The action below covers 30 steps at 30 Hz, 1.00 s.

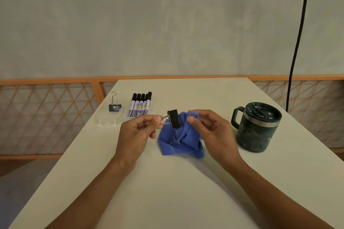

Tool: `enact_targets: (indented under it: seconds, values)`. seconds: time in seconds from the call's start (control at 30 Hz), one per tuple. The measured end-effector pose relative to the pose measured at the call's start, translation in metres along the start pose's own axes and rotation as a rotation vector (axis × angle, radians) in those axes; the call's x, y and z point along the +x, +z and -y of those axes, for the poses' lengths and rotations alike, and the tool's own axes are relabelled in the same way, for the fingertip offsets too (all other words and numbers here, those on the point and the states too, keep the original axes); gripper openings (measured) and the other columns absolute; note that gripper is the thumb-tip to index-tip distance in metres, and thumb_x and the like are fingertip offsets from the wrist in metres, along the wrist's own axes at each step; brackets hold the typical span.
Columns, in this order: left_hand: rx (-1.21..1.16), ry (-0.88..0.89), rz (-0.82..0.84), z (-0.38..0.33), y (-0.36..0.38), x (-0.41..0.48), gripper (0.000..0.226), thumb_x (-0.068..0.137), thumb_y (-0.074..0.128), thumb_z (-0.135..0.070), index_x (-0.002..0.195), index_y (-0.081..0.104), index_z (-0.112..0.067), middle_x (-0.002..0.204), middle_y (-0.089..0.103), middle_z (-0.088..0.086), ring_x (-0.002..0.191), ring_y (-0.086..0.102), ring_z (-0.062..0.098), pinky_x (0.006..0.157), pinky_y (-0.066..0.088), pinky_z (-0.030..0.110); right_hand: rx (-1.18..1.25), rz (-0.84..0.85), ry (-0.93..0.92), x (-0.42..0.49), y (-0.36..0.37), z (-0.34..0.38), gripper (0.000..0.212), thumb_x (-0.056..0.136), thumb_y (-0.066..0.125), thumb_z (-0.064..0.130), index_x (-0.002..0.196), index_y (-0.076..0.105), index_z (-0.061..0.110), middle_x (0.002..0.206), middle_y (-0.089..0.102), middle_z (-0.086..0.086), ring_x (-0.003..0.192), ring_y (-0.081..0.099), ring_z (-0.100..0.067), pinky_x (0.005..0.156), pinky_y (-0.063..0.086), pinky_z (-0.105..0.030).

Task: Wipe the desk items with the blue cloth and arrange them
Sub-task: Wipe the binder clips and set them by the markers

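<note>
My left hand (136, 132) pinches the wire handles of a black binder clip (174, 118) and holds it above the table. My right hand (209, 130) grips a bunched blue cloth (181, 139) right beside the clip; the cloth's lower part rests on the white table (167, 191). A second black binder clip (114, 105) lies at the far left on a clear plastic tray (107, 121). Several black-capped markers (140, 105) lie side by side on the same tray. A dark green lidded mug (257, 126) stands at the right.
A black cable (297, 39) hangs down at the back right, behind the mug. An orange lattice railing (46, 117) runs behind and to both sides of the table. The table's left edge slants close to the tray.
</note>
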<state>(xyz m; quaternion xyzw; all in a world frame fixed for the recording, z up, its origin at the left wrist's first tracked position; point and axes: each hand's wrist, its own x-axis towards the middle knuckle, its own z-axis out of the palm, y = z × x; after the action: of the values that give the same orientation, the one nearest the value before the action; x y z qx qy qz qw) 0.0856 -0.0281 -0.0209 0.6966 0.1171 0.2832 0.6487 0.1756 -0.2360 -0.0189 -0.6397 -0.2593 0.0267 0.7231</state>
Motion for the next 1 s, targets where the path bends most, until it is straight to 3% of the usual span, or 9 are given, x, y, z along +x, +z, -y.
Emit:
enact_targets:
  seconds: [0.17,0.33,0.5,0.73,0.83,0.93,1.0]
  values:
    - [0.136,0.112,0.133,0.001,0.0,-0.002,0.008,0.099,0.076,-0.023,0.102,0.084,-0.021,0.086,0.08,0.004,0.068,0.064,0.008,0.075,0.055,0.02,0.046,-0.122,0.064,0.004,-0.007,0.005,0.021,0.104,0.068,0.031,0.114,0.081,0.017,0.112,0.082,0.001,0.111,0.077,-0.02,0.105,0.058,-0.051]
    - [0.253,0.174,0.209,0.005,0.002,-0.002,0.006,0.099,0.076,-0.027,0.098,0.083,-0.027,0.095,0.08,0.0,0.086,0.072,0.028,0.086,0.059,0.04,-0.014,0.144,0.122,0.004,-0.008,0.003,0.026,0.106,0.064,0.027,0.117,0.081,0.012,0.126,0.079,0.003,0.123,0.072,-0.017,0.112,0.054,-0.047]
    - [0.303,0.214,0.174,0.002,-0.001,-0.001,0.007,0.1,0.076,-0.027,0.101,0.082,-0.029,0.091,0.08,-0.008,0.079,0.069,0.014,0.086,0.058,0.034,-0.055,0.306,0.183,0.004,-0.012,0.005,0.026,0.105,0.068,0.024,0.128,0.077,0.018,0.122,0.08,0.0,0.119,0.074,-0.016,0.101,0.057,-0.027]
    - [0.2,0.25,0.082,-0.004,0.006,-0.005,0.029,0.098,0.078,-0.032,0.126,0.072,-0.035,0.094,0.078,-0.007,0.084,0.073,0.016,0.089,0.057,0.026,-0.066,0.159,0.173,0.005,-0.003,0.005,0.023,0.096,0.079,0.028,0.116,0.079,0.017,0.11,0.082,-0.002,0.106,0.078,-0.023,0.102,0.061,-0.046]
    - [0.14,0.196,0.062,-0.004,0.005,-0.003,0.036,0.1,0.073,-0.039,0.135,0.065,-0.032,0.105,0.081,-0.005,0.087,0.076,0.02,0.094,0.058,0.034,-0.041,0.054,0.171,0.004,-0.003,0.004,0.023,0.092,0.083,0.031,0.11,0.08,0.017,0.108,0.082,-0.001,0.104,0.078,-0.024,0.103,0.059,-0.051]
    - [0.133,0.148,0.068,-0.002,0.0,-0.001,0.022,0.102,0.071,-0.037,0.123,0.074,-0.029,0.11,0.081,-0.005,0.085,0.076,0.021,0.095,0.061,0.046,-0.012,0.001,0.173,0.003,-0.004,0.002,0.024,0.092,0.083,0.035,0.107,0.081,0.017,0.106,0.082,-0.002,0.103,0.078,-0.024,0.104,0.058,-0.052]
    - [0.144,0.115,0.09,-0.001,-0.001,-0.002,0.015,0.099,0.075,-0.037,0.111,0.08,-0.029,0.106,0.081,-0.003,0.082,0.075,0.02,0.093,0.062,0.046,-0.015,-0.021,0.164,0.002,-0.003,0.001,0.025,0.091,0.082,0.037,0.106,0.081,0.017,0.104,0.082,-0.001,0.101,0.079,-0.022,0.103,0.059,-0.051]
